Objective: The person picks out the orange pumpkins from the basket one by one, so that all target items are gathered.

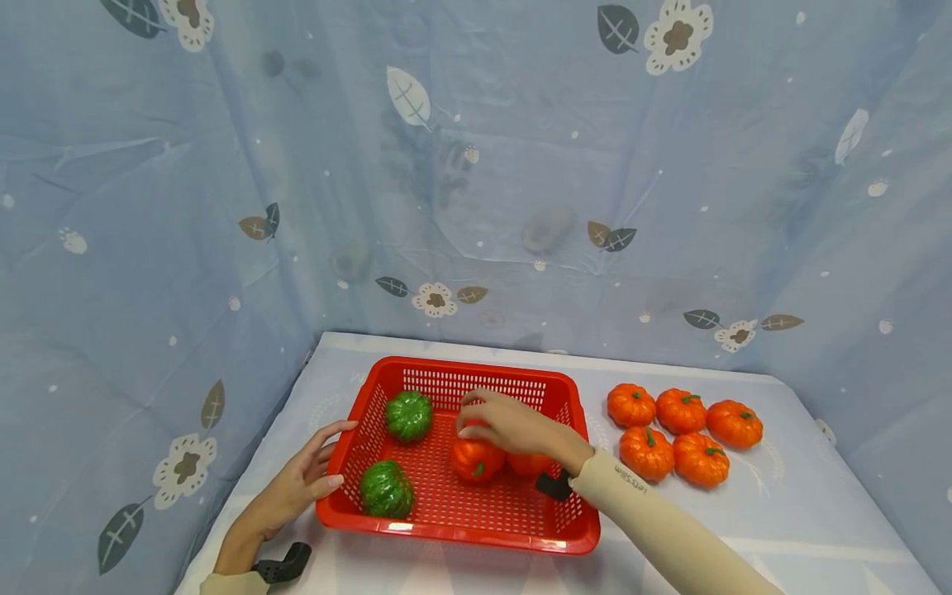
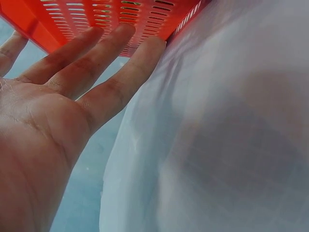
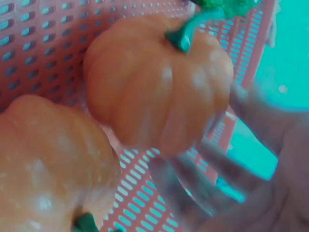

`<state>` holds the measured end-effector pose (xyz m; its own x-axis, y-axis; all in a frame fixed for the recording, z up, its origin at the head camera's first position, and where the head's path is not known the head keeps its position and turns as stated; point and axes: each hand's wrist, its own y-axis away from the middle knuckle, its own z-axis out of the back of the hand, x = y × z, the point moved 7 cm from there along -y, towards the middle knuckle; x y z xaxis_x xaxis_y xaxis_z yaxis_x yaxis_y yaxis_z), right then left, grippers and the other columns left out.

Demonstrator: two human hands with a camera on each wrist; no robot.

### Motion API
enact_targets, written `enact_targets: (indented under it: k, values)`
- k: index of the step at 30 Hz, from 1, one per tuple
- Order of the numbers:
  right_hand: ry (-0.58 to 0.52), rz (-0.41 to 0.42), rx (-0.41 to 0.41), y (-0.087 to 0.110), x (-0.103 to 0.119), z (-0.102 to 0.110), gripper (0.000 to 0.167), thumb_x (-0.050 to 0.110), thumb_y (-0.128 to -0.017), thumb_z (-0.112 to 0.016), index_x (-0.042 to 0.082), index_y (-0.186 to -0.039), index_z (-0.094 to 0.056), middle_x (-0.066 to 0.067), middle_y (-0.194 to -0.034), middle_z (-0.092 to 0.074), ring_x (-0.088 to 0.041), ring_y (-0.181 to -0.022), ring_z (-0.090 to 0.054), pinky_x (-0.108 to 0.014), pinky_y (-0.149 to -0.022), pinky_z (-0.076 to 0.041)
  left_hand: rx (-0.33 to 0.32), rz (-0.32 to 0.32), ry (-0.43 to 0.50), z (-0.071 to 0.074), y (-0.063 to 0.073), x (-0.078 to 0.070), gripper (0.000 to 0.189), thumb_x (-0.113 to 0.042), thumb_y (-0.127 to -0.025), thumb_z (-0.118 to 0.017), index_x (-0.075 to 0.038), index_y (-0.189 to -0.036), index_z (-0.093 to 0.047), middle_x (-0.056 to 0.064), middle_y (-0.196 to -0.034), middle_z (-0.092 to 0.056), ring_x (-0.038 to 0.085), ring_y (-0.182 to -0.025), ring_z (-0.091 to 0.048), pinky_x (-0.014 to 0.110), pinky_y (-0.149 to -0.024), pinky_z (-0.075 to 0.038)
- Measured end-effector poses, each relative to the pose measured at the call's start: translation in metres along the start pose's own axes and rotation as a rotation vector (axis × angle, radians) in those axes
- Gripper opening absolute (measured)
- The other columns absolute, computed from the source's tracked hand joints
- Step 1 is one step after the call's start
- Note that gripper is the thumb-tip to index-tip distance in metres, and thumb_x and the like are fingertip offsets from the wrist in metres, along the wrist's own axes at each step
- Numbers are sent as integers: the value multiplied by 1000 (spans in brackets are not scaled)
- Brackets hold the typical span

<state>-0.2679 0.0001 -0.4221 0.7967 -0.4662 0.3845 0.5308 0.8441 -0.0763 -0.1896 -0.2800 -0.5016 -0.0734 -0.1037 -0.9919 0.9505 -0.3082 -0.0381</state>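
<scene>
In the head view, a red slotted basket holds green ribbed pumpkins and orange pumpkins, one of them an orange pumpkin near the middle. My right hand reaches over its far side. Seen from the right wrist, blurred fingers and thumb spread around this orange pumpkin, close at its sides. A second orange pumpkin lies beside it, partly under my forearm. At the basket's left side, my left hand rests with straight fingers against the slotted wall.
Several orange pumpkins sit grouped on the table right of the basket. A pale patterned cloth covers the table. Blue printed curtains hang behind it and along both sides.
</scene>
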Motion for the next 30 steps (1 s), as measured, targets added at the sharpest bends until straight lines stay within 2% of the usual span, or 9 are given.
enact_targets:
  k: [4, 6, 8, 13, 18, 21, 25, 30]
  values:
    - [-46, -79, 151, 5, -7, -9, 49, 48, -94, -72, 17, -132, -68, -8, -150, -52, -23, -142, -45, -39, -117, -37, 0, 16, 2, 0, 0, 1, 70, -7, -99, -61, -21, -159, -29, 32, -153, -37, 20, -127, -58, 43, -89, -59]
    - [-34, -106, 202, 6, -9, -12, 64, 48, -88, -79, 15, -140, -63, -8, -155, -47, -23, -144, -42, -38, -118, -36, -12, 25, -7, 1, 1, 1, 70, -9, -98, -62, -21, -159, -29, 32, -152, -38, 26, -128, -57, 44, -88, -60]
    - [-29, -115, 230, 7, -8, -14, 70, 42, -84, -85, 14, -144, -59, -4, -154, -49, -19, -139, -47, -35, -115, -39, -22, 29, -13, 2, 1, 1, 70, -9, -98, -62, -21, -159, -30, 32, -152, -38, 33, -129, -55, 44, -87, -60]
    - [-25, -99, 262, 6, -5, -18, 70, 30, -81, -89, 18, -143, -59, 1, -145, -54, -13, -124, -54, -29, -106, -46, -21, 24, -15, 2, 1, 1, 70, -9, -98, -62, -21, -159, -30, 32, -152, -38, 37, -130, -53, 44, -88, -60]
    - [16, -138, 301, 10, -7, -21, 79, 31, -75, -94, 22, -145, -58, -5, -150, -46, -17, -126, -52, -30, -104, -47, -27, 26, -21, 1, 1, 1, 70, -10, -98, -63, -21, -159, -30, 32, -152, -39, 39, -131, -53, 44, -88, -60]
    - [15, -164, 311, 10, -8, -21, 84, 27, -74, -95, 20, -147, -56, -3, -147, -47, -14, -119, -53, -28, -100, -49, -27, 24, -18, 1, 1, 1, 70, -10, -97, -63, -21, -159, -30, 32, -151, -39, 38, -130, -54, 44, -87, -60]
    - [-27, -168, 278, 8, -10, -20, 78, 26, -76, -93, 19, -144, -56, 4, -133, -53, -8, -107, -55, -23, -91, -51, -24, 21, -14, 1, 1, 1, 71, -10, -97, -62, -21, -159, -30, 33, -152, -39, 34, -129, -55, 44, -87, -60]
    - [-104, -162, 200, 9, -10, -11, 71, 32, -78, -91, 21, -138, -54, 6, -125, -57, -10, -107, -55, -24, -87, -52, -26, 20, -15, 1, 1, 1, 71, -10, -97, -62, -21, -159, -30, 33, -151, -39, 37, -129, -55, 45, -87, -60]
